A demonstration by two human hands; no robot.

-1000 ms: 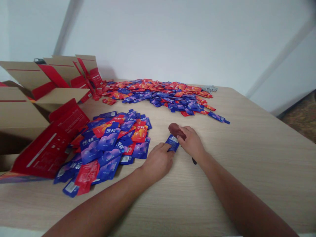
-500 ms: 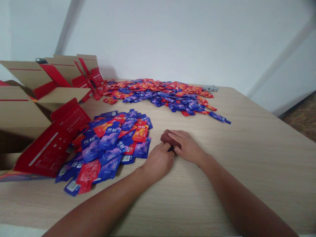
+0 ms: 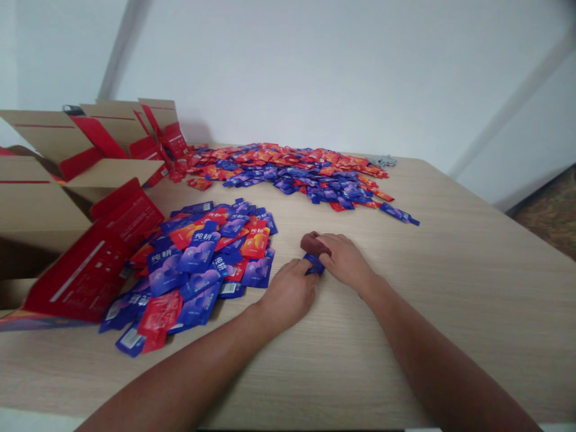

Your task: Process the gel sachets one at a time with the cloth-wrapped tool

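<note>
Right grip (image 3: 345, 259) on brown object (image 3: 311, 243), long axis leftward

Light wood-grain table (image 3: 450, 288), far right corner rounded. Plain pale wall (image 3: 324, 72) behind, bluish-white. Slanted grey strip (image 3: 123, 54) on wall, left; fainter grey band (image 3: 517, 105), right. Dark line (image 3: 535, 189) along wall base, far right. Mottled brown floor patch (image 3: 551, 213) beyond, blurry. Light soft, dim; faint shadow (image 3: 198, 131) low on wall, left.
</note>
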